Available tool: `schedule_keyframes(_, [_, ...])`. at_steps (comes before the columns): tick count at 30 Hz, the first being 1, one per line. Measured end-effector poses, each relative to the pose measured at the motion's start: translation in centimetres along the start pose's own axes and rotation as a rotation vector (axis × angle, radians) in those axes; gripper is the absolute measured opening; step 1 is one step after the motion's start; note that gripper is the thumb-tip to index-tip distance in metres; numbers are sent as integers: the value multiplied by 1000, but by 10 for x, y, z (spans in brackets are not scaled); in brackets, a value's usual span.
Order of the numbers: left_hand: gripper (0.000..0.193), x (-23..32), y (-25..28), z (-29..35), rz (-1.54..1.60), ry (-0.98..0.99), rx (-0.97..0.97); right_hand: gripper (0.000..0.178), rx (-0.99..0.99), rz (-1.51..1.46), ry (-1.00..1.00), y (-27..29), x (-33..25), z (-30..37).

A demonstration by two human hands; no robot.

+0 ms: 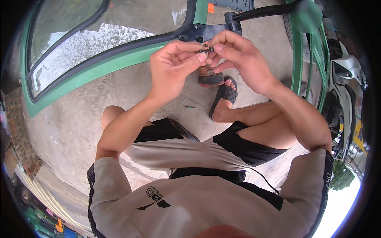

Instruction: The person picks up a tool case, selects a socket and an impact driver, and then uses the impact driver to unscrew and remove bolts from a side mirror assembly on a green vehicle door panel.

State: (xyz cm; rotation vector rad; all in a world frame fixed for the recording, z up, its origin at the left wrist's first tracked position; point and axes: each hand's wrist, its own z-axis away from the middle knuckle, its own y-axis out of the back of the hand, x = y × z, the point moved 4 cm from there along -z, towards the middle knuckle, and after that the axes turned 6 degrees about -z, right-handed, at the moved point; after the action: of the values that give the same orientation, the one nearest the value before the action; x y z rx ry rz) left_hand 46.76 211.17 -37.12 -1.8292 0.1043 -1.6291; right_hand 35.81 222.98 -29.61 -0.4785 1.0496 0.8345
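Both of my hands are raised together in front of a green vehicle door (131, 56), close to its black hinge bracket (208, 31). Between the fingertips is a small, dark, bolt-like piece (205, 50); its exact kind is too small to tell. My left hand (168, 69) pinches it from the left with thumb and forefinger. On the other side, my right hand (242, 55) has thumb and fingers closed on its right end. The fingers partly cover the piece. Just below the hands stands a tool-like object with a dark boxy base (211, 80), its upper part hidden.
The door's window glass (99, 43) fills the upper left. A black bar (262, 12) runs right from the bracket to a green frame (297, 59). A motorbike (344, 91) stands at far right. My sandalled foot (225, 99) and a thin small item (189, 106) are on the concrete.
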Motion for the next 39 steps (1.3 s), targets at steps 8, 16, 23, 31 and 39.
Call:
schedule_keyframes(8, [16, 5, -12, 2, 6, -71, -15, 42, -60, 126, -88, 6, 4, 7])
schedule_keyframes(16, [18, 13, -18, 11, -171, -248, -60, 50, -132, 185, -239, 7, 3, 14])
schedule_keyframes(23, [17, 8, -24, 8, -23, -121, -71, 49, 14, 59, 164, 11, 3, 20])
schedule_keyframes(31, [17, 4, -25, 9, -25, 31, -87, 52, 1, 229, 283, 13, 1, 31])
schedule_keyframes(39, [13, 22, -44, 22, -621, -447, -209, 51, -131, 107, -328, 26, 17, 43])
